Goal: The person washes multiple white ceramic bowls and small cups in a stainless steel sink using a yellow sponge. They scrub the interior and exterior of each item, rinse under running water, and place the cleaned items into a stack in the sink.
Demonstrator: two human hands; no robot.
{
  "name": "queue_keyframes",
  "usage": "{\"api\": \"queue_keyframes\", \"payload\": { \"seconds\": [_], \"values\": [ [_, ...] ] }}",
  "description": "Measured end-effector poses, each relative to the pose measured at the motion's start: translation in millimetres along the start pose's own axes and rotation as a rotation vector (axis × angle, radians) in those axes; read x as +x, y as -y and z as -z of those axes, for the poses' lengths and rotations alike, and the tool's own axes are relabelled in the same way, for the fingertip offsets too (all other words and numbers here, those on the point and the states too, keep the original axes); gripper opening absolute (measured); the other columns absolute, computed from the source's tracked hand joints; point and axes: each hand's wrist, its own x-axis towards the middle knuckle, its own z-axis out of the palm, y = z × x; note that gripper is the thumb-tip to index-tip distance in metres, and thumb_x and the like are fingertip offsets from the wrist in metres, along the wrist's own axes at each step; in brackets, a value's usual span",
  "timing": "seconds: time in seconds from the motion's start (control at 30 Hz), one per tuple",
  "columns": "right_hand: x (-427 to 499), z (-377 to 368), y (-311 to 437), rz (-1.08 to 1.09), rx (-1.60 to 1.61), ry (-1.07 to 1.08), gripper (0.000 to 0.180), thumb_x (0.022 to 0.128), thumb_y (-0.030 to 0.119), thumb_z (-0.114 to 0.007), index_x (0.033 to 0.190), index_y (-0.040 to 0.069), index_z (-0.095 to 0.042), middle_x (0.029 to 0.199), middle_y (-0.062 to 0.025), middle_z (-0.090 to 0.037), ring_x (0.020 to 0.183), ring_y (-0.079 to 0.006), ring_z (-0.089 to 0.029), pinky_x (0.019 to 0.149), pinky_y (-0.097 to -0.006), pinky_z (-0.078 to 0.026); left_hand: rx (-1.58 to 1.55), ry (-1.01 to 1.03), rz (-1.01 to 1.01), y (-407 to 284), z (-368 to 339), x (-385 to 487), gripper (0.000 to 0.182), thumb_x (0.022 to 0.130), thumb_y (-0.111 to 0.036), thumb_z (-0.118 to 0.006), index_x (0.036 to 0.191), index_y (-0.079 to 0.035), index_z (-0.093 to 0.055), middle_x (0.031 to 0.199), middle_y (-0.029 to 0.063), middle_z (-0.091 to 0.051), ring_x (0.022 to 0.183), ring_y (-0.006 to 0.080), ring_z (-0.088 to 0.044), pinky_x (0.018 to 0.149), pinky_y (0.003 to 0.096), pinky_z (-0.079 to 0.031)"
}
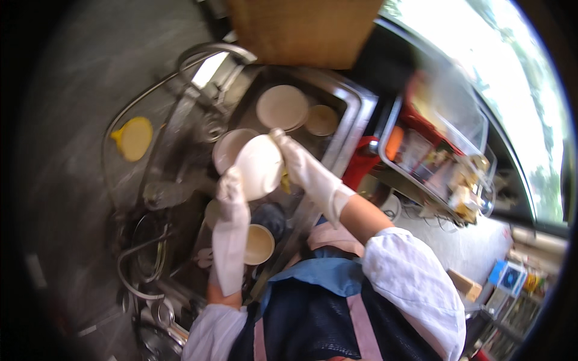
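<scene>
A white bowl is tilted on its side over the sink, gripped between my two hands, which wear long whitish gloves. My left hand holds its near-left edge, and my right hand has the opposite upper-right rim. Partly behind the held bowl is another pale bowl. A large pale round dish and a smaller bowl are farther up in the metal sink. Something yellow shows below my right hand, too little to identify. Nearer my body sits a cream bowl beside a dark rounded object.
A curved metal faucet rises at the sink's far left. A yellow-rimmed round item is against the grey surface on the left. To the right stand a red object and a clear plastic bin of mixed items. Brown board borders the top.
</scene>
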Motion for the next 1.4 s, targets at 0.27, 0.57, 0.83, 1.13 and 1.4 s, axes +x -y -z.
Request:
{"api": "queue_keyframes", "payload": {
  "seconds": [0.27, 0.57, 0.83, 1.13, 1.4],
  "values": [
    [-37, 42, 10, -0.016, 0.167, 0.249, 0.046, 0.09, 0.037, -0.091, 0.117, 0.005, -0.071, 0.103, -0.0053, -0.076, 0.091, -0.0164, -0.074, 0.08, -0.0327, -0.062, -0.466, 0.19, 0.701, -28, -3, 52, 0.072, 0.103, -0.062, -0.066, 0.138, 0.001, -0.06, 0.14, 0.0142, -0.065, 0.127, 0.0275, -0.065, 0.11, 0.0457, -0.053],
    [-46, 73, 8, 0.24, -0.001, -0.118, 0.039, 0.093, 0.028, -0.086, 0.119, 0.003, -0.072, 0.103, -0.0029, -0.075, 0.089, -0.0142, -0.071, 0.082, -0.0315, -0.059, 0.545, 0.21, 0.151, 3, 10, 123, 0.035, 0.1, -0.012, -0.076, 0.133, -0.001, -0.071, 0.128, 0.0201, -0.075, 0.116, 0.0306, -0.073, 0.102, 0.0376, -0.057],
    [-35, 107, 4, 0.392, -0.07, -0.13, 0.039, 0.093, 0.024, -0.088, 0.12, 0.001, -0.072, 0.104, -0.002, -0.075, 0.089, -0.0121, -0.07, 0.083, -0.0295, -0.057, 1.293, 0.499, -0.335, 48, 25, 155, 0.025, 0.085, -0.017, -0.078, 0.107, -0.008, -0.075, 0.103, 0.0114, -0.076, 0.103, 0.0365, -0.072, 0.094, 0.0465, -0.058],
    [-48, 79, 18, 0.172, -0.471, -0.204, 0.035, 0.09, 0.011, -0.088, 0.117, 0.004, -0.067, 0.101, 0.0007, -0.067, 0.092, -0.0118, -0.063, 0.083, -0.0285, -0.053, 1.452, 0.656, 0.015, 39, 3, 183, 0.052, 0.088, -0.03, -0.084, 0.134, -0.017, -0.063, 0.138, 0.0151, -0.063, 0.125, 0.0376, -0.064, 0.103, 0.0497, -0.055],
    [-53, 81, 32, 0.201, -1.008, -0.106, 0.03, 0.09, 0.02, -0.088, 0.105, 0.0, -0.07, 0.092, -0.0117, -0.07, 0.086, -0.0188, -0.062, 0.077, -0.0367, -0.05, 1.488, 0.697, 0.368, 50, -25, 203, 0.047, 0.102, -0.019, -0.068, 0.147, -0.015, -0.056, 0.144, 0.0163, -0.063, 0.133, 0.0402, -0.061, 0.108, 0.0539, -0.053]
  ]
}}
